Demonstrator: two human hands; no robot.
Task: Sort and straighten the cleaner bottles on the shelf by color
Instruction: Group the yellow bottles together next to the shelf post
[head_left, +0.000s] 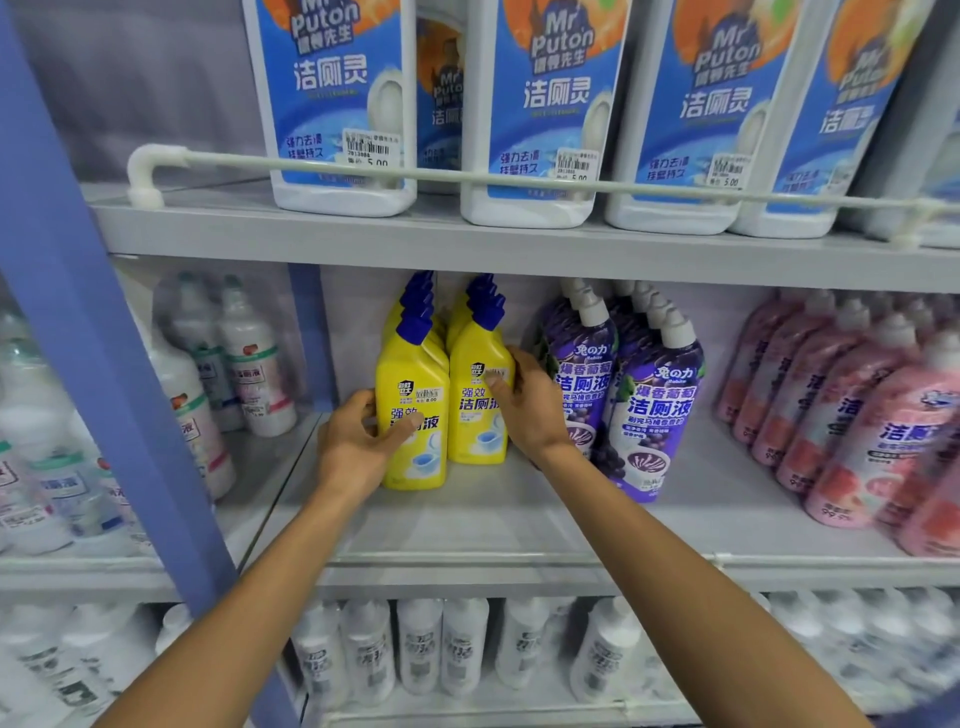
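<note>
- Middle shelf (509, 519): colours stand grouped here, yellow at left, then purple, then pink; the pink bottles (852, 431) run off the right edge.
- Purple bottles (654, 410): just beside your right wrist; a sideways swing would topple them.
- Yellow bottles (415, 374): two rows; the rear ones are mostly hidden, so a hard push may tip them unseen.
- Left hand (358, 441): curled round the front-left bottle.
- Right hand (530, 405): thumb and fingers clasp the front-right one.
</note>
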